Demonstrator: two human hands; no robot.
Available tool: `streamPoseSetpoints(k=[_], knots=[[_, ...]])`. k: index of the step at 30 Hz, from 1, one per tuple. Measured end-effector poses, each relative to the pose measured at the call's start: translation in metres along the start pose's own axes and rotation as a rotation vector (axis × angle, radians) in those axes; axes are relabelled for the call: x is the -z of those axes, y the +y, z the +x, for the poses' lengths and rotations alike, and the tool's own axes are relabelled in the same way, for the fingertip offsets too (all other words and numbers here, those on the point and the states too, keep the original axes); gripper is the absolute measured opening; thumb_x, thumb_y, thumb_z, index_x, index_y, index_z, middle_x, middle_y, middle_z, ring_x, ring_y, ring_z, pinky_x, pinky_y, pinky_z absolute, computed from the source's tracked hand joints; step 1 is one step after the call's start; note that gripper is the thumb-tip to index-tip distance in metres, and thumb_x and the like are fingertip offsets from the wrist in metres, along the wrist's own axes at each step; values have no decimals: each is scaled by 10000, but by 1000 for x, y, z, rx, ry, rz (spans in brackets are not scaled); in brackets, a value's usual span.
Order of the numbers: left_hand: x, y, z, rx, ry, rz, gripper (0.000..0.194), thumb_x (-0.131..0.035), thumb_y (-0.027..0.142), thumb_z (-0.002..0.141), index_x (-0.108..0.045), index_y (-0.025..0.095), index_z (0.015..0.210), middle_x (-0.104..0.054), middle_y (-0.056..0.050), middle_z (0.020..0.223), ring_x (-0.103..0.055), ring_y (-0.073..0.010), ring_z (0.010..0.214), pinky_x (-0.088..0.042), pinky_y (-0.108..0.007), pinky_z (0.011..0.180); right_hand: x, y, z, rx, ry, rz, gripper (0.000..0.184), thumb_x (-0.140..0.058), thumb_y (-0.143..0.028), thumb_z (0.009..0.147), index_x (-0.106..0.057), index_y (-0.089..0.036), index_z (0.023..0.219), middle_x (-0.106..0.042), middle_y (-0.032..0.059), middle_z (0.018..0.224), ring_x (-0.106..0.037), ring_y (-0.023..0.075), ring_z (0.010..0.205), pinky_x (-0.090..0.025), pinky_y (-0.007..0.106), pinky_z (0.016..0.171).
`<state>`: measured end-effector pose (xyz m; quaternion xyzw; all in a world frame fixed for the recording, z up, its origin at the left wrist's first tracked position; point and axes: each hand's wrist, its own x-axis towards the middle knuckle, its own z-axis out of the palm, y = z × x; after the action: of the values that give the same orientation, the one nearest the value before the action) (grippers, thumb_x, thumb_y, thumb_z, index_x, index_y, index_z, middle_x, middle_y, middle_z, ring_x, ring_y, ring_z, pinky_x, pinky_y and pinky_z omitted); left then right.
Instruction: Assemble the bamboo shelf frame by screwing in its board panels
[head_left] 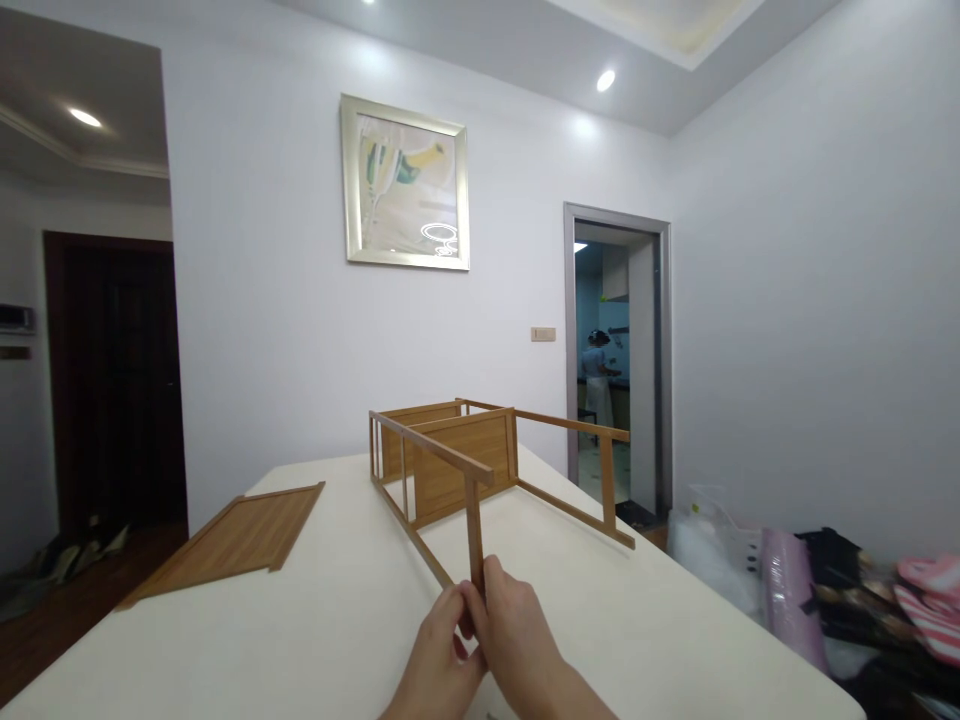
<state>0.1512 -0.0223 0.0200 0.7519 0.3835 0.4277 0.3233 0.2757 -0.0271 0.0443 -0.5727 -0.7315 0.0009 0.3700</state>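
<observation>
Probably for steadiness, the wooden shelf frame (480,437) lies on its side upon the white counter (315,620), its near corner gripped between fingers of the left hand (439,650) and the right hand (517,620).

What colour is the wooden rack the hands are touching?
The wooden rack is warm golden brown; it shows best in the head view.

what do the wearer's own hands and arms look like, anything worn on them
The bare, ungloved left hand and bare, ungloved right hand show no rings, watch or bracelet. No sleeve shows on the visible parts of the forearms, and I see no markings; fine details are too small to tell.
</observation>
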Motion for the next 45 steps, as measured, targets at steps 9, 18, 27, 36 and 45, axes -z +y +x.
streamPoseSetpoints(k=[9, 18, 27, 36, 45], knots=[[35, -33, -22, 41, 120, 7, 236, -471, 364, 911, -613, 177, 882, -686, -73, 906, -617, -212, 836, -468, -308, 773, -24, -29, 5, 146, -105, -142, 209, -474, -294, 979, -598, -199, 840, -743, 46, 763, -699, 202, 679, -341, 263, 566], [53, -55, -32, 176, 104, 275, 194, -474, 314, 887, -609, 176, 908, -628, -49, 825, -588, -196, 756, -454, -306, 729, 20, 46, 15, -12, 61, -11, 456, -349, -527, 958, -585, -220, 717, -679, 52, 656, -600, 193, 580, -347, 283, 572], [49, -54, -37, 161, 135, 294, 156, -491, 215, 843, -602, 177, 945, -589, -79, 1012, -607, -202, 922, -471, -325, 881, 60, 178, 45, -528, 525, -20, 531, -526, -619, 696, -584, -132, 900, -628, 153, 822, -588, 295, 757, -446, 399, 683], [52, -47, -37, 137, 97, 384, 168, -449, 269, 886, -595, 185, 878, -582, -58, 933, -621, -209, 868, -481, -346, 845, 55, 195, 54, -542, 158, 541, 560, -621, -510, 675, -660, -163, 1114, -688, 135, 1133, -645, 290, 983, -504, 355, 743], [65, -66, -38, 137, 160, 391, 213, -443, 308, 902, -620, 191, 908, -627, -73, 936, -658, -224, 863, -499, -348, 836, 47, 181, 35, -470, 170, 526, 404, -560, -471, 749, -689, -144, 948, -722, 112, 899, -672, 249, 837, -495, 313, 629]])
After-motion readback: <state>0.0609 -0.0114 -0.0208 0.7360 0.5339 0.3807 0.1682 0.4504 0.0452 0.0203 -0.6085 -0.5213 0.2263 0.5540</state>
